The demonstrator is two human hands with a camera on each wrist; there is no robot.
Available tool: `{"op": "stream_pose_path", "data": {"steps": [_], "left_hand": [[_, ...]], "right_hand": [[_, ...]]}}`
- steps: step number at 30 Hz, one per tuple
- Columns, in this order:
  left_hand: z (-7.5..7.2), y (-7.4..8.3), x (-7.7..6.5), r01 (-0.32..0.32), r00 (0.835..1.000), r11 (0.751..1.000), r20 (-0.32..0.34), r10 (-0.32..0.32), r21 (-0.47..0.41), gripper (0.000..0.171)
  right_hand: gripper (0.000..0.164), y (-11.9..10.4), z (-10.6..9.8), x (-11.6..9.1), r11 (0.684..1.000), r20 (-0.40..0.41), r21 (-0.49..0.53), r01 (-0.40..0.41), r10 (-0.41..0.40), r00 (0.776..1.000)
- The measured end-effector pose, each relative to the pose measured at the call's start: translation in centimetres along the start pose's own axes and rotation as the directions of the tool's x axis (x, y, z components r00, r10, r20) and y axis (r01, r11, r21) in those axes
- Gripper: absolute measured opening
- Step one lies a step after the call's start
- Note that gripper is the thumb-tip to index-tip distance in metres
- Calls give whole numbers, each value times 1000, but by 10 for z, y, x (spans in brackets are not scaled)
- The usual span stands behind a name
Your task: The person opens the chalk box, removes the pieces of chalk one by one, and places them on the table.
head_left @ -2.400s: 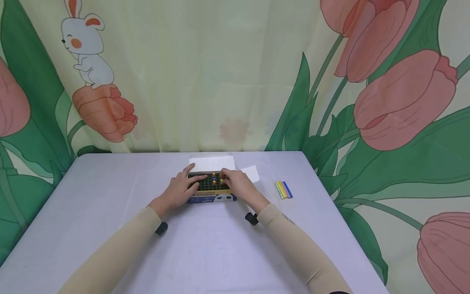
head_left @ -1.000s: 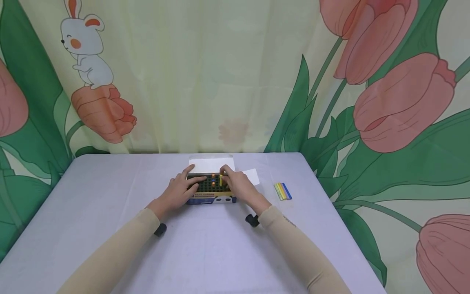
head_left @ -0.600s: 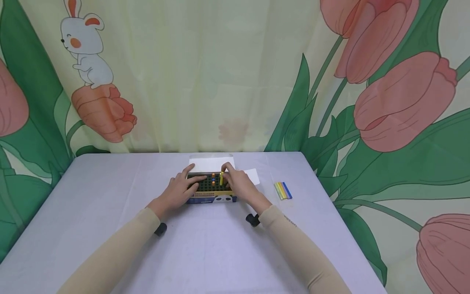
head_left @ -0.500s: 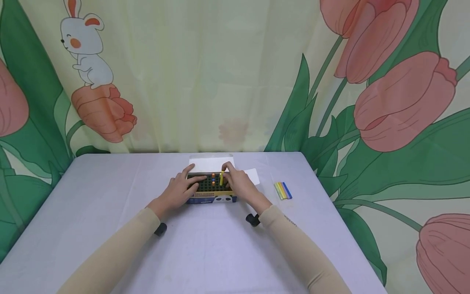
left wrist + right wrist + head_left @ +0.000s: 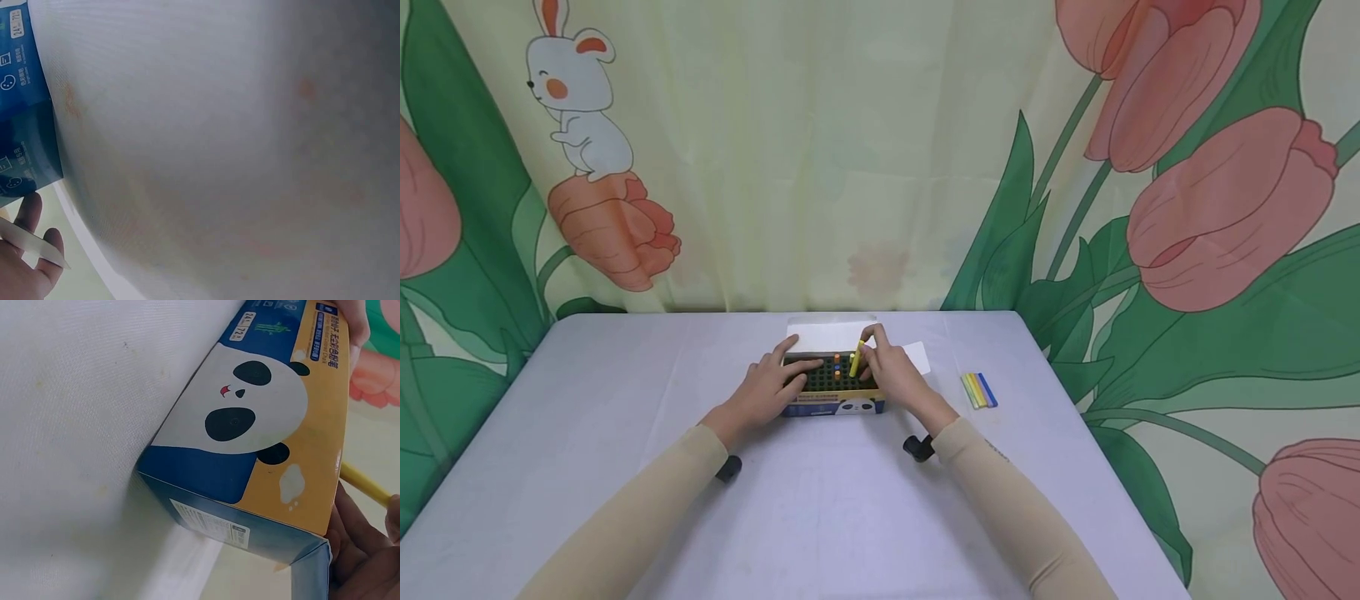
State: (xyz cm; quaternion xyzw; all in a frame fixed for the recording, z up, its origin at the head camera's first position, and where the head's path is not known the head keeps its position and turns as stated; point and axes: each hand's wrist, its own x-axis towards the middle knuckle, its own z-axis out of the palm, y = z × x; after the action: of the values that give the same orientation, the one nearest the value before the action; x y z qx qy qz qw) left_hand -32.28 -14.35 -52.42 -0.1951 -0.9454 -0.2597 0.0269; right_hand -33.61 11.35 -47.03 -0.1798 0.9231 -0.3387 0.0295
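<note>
A chalk box (image 5: 275, 425) with a panda face stands open-topped on the table. Inside it, a dark grid of holes (image 5: 820, 379) carries a few orange, blue and pale chalk ends (image 5: 837, 367). My right hand (image 5: 893, 371) pinches a yellow chalk stick (image 5: 856, 360) that leans to the right above the grid's right part. In the right wrist view, that yellow chalk stick (image 5: 365, 483) shows behind the box. My left hand (image 5: 763, 385) rests on the box's left side with fingers spread, the index finger lying over the grid.
Several chalk sticks (image 5: 979, 390), green, yellow, orange and blue, lie side by side on the white-covered table (image 5: 820, 517) at right. Behind the box stands its white lid flap (image 5: 827, 334), with another white flap (image 5: 917, 357) to the right.
My right hand has risen, drawing the yellow chalk stick up out of the grid; it now tilts right where it stood upright before. My left hand has stayed put.
</note>
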Motion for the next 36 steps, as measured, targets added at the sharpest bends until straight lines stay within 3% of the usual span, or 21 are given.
{"op": "stream_pose_path", "data": {"steps": [8,13,25,29,36], "left_hand": [[1,-2,1,-1,1000,1000,-2,1,6,43],[0,-3,0,-6,1000,1000,-11,6,12,43],[1,-2,0,-1,1000,1000,1,1,1,43],[0,-2,-1,-1,1000,1000,7,1,-9,43],[-1,-2,-2,-15,1000,1000,1,15,-11,43]], "right_hand": [[20,-3,-4,1,997,-58,69,22,-18,998],[20,-2,-5,1,982,-86,181,50,-35,996],[23,0,-13,0,882,-123,471,-1,67,990],[22,2,-20,-1,870,-136,493,-4,81,987],[21,9,-28,-4,885,-164,464,-17,105,981]]}}
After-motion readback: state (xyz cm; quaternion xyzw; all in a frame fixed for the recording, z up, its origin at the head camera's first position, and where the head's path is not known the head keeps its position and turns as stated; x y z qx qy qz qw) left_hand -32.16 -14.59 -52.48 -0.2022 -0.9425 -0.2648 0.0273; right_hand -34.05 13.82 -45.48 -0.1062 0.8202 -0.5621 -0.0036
